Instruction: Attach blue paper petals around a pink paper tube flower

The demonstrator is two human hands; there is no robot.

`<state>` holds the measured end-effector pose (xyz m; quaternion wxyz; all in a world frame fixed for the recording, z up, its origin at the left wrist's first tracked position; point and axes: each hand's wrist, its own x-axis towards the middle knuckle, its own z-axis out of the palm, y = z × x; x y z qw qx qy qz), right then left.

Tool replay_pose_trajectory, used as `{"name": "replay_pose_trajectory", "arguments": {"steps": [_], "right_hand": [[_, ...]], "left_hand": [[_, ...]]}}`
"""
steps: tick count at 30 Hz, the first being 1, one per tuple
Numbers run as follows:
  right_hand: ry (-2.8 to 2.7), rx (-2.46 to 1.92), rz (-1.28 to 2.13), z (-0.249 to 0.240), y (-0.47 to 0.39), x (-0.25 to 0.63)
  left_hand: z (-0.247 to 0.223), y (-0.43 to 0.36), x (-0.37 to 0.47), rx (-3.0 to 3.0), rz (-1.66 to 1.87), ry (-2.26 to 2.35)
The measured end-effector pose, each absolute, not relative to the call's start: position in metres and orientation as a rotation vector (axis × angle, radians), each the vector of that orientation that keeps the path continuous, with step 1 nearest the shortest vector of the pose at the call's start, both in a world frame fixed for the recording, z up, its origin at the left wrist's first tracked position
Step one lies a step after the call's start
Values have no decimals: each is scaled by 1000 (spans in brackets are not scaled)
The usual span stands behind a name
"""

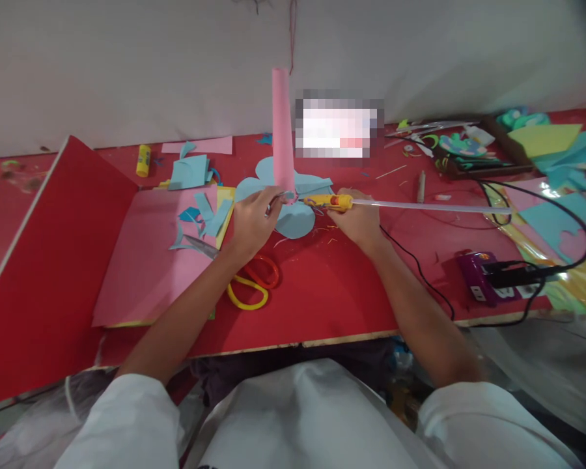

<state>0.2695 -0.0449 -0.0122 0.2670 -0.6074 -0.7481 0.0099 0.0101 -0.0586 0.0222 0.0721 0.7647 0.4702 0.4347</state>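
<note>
My right hand (356, 221) is wrapped round a yellow glue gun (329, 202), whose tip points left. A long clear glue stick (430, 207) runs out of its back to the right. Upright in front of me is a rolled pink paper tube (282, 130); its lower end meets a blue paper flower shape (295, 221). My left hand (258, 218) is closed at the tube's base, with its fingertips on a small silvery-blue piece that I cannot make out. The gun's tip is close beside that base.
Scissors (248, 293) with red and yellow handles lie below my left forearm. Pink sheets (146, 260) and blue scraps are at the left, near a yellow glue tube (143, 161). A purple box (478, 277) with black cables sits right; a cluttered tray (510, 146) stands behind.
</note>
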Motion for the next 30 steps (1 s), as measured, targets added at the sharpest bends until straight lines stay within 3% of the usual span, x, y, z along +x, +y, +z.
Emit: {"name": "replay_pose_trajectory", "arguments": {"steps": [30], "right_hand": [[-2100,-1624,57,-14,-49,265]], "left_hand": [[9,-87,18,2817,457,1365]]}}
